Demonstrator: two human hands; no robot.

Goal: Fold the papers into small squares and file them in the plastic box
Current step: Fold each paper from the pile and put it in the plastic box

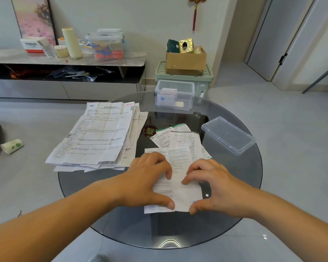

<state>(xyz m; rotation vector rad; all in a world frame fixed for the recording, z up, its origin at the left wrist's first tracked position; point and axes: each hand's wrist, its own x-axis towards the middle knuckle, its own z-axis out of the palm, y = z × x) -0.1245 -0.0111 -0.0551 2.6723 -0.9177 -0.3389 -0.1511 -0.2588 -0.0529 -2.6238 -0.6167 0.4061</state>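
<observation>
Your left hand (148,178) and right hand (211,186) grip a printed leaflet (180,193).
Its left edge is covered; bare glass table (239,176) opens rightward.

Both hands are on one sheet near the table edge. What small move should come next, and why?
Probably fold the sheet across, near edge to far: left hand and right hand hold it flat on the table, and it looks far longer than the small folded papers already in the plastic box.
</observation>
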